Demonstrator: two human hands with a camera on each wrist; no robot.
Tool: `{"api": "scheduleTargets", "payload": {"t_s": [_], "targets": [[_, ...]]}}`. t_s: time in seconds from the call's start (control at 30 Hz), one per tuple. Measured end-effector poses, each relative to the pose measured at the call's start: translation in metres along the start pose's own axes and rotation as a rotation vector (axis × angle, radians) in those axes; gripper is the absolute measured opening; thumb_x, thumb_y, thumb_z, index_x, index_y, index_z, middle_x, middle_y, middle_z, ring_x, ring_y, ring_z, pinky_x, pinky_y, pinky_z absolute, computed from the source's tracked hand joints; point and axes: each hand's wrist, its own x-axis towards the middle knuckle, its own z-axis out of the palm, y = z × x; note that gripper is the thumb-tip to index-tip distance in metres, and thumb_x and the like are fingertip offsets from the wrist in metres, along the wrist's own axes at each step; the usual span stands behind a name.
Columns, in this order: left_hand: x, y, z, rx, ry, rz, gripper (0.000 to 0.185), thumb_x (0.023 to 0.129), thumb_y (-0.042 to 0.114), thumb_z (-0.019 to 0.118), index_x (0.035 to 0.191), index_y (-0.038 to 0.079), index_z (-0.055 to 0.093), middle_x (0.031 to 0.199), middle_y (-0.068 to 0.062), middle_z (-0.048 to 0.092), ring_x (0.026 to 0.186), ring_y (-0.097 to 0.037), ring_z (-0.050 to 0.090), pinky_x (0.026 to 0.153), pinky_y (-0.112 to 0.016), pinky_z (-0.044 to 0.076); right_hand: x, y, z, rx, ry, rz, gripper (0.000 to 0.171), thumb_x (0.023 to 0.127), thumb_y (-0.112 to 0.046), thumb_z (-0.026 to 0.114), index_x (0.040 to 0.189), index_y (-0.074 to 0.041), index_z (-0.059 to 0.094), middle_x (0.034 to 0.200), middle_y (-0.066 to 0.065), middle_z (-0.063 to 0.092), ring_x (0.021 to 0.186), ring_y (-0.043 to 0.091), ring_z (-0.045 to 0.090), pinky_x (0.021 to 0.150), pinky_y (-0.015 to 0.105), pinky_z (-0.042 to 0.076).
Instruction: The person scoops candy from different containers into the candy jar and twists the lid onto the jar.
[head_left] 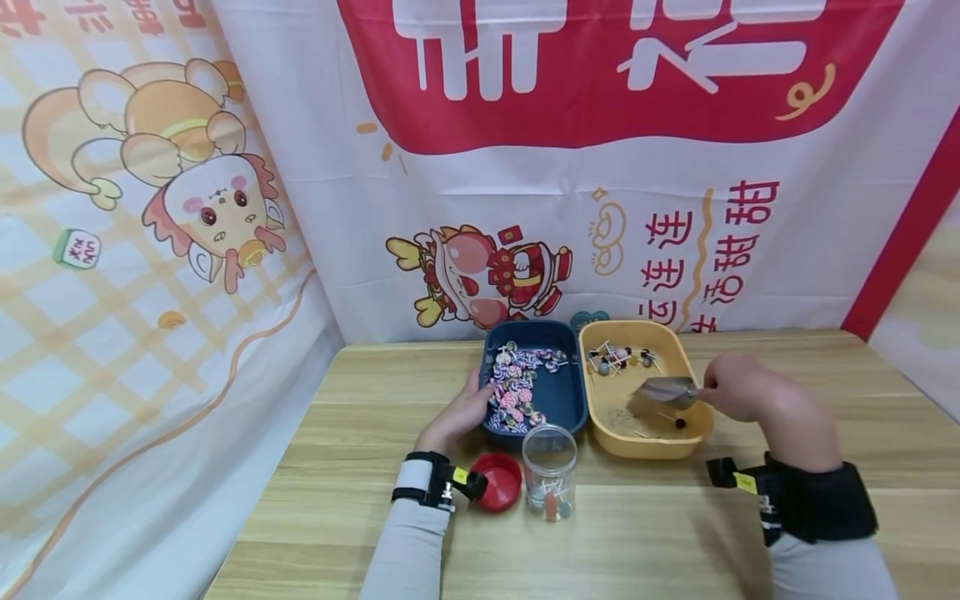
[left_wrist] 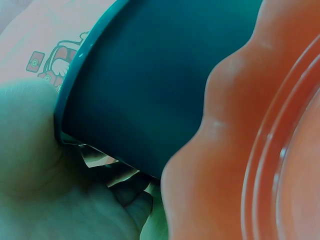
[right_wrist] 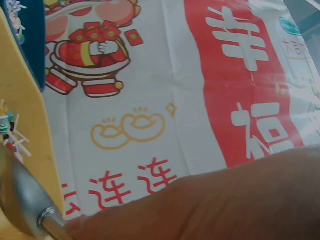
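Note:
My right hand (head_left: 731, 387) grips the handle of a metal scoop (head_left: 666, 390), whose blade hangs inside the yellow tray (head_left: 651, 447) over a few small candies on sticks (head_left: 618, 358); the scoop's bowl (right_wrist: 22, 202) shows at the lower left of the right wrist view. My left hand (head_left: 459, 412) holds the left rim of the dark blue tray (head_left: 564, 407), which is full of pink and purple lollipops (head_left: 513, 392). In the left wrist view the blue tray's wall (left_wrist: 150, 95) fills the middle, with my palm (left_wrist: 35, 165) against its edge and a red lid (left_wrist: 250, 150) close by.
A clear jar (head_left: 550, 471) with a few candies stands in front of the trays, its red lid (head_left: 498, 482) lying to its left near my left wrist. Printed banners (head_left: 525, 167) hang behind and to the left of the wooden table (head_left: 645, 533).

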Motion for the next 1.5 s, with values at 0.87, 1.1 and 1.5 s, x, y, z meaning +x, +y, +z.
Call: {"api": "scheduleTargets", "payload": {"t_s": [0.87,1.1,1.5], "targets": [[0.002,0.0,0.0,0.0,0.004,-0.016,0.059,0.112,0.034,0.034,0.165,0.021,0.013,0.169,-0.012,0.02,0.156,-0.035,0.012,0.122,-0.064,0.008,0.059,-0.009,0.052,0.152,0.125,0.016,0.01,0.091,0.0,0.051,0.091,0.004,0.061,0.072,0.015,0.059,0.048,0.022,0.059,0.043,0.029,0.047],[0.0,-0.002,0.0,0.001,0.011,-0.011,0.059,0.112,0.033,0.035,0.165,0.02,0.013,0.169,-0.013,0.02,0.156,-0.036,0.011,0.122,-0.064,0.008,0.071,-0.003,0.061,0.161,0.041,0.007,0.017,0.092,-0.003,0.057,0.075,-0.003,0.059,0.064,0.008,0.057,0.05,0.018,0.056,0.046,0.029,0.047],[-0.003,-0.001,0.001,-0.008,0.004,-0.004,0.06,0.112,0.033,0.034,0.165,0.019,0.011,0.17,-0.013,0.017,0.156,-0.037,0.009,0.121,-0.066,0.006,0.066,-0.004,0.061,0.275,-0.02,0.02,0.009,0.094,-0.001,0.056,0.089,0.005,0.061,0.065,0.013,0.065,0.049,0.019,0.058,0.046,0.03,0.049]]}}
